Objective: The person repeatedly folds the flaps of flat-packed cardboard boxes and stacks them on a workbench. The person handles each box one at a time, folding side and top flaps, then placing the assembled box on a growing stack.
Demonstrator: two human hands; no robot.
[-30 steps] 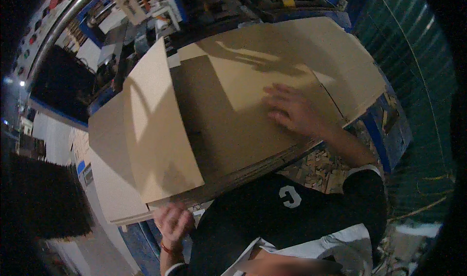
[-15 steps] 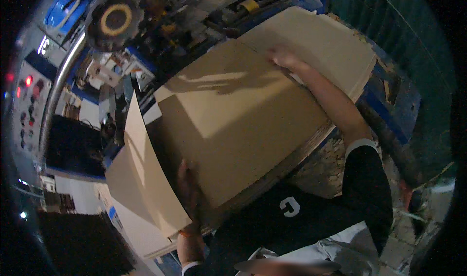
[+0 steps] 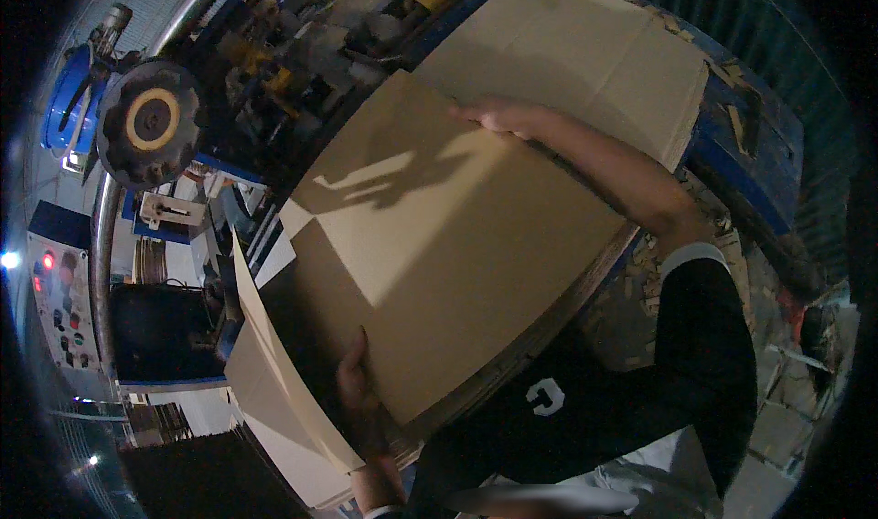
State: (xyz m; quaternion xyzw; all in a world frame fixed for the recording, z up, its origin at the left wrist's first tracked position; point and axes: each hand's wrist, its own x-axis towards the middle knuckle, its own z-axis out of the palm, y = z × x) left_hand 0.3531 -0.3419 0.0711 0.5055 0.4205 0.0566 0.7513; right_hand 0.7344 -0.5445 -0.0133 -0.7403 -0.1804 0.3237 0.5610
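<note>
A large brown cardboard sheet (image 3: 457, 272) lies across a stack in front of me, lit in part and crossed by shadows. At its far right edge my right hand (image 3: 503, 117) is closed over the board, fingers pointing left; their undersides are hidden. My left hand (image 3: 358, 386) holds the near left edge, its thumb up against the sheet and its other fingers in shadow. Beside that hand, a thin cardboard piece (image 3: 274, 345) stands tilted and curved above paler board (image 3: 274, 428) at the left.
A paler cardboard stack (image 3: 631, 53) rests at the far right on a blue machine table (image 3: 759, 171). Dark machinery (image 3: 311, 53), a black handwheel (image 3: 153, 121) and a control panel (image 3: 69, 309) with red lights stand to the left. Cardboard scraps (image 3: 631, 299) lie at the right.
The view has turned, shifting the handwheel lower and left. My right hand and the sheet have moved left, uncovering more of the paler stack. My left hand stays at the near left edge.
</note>
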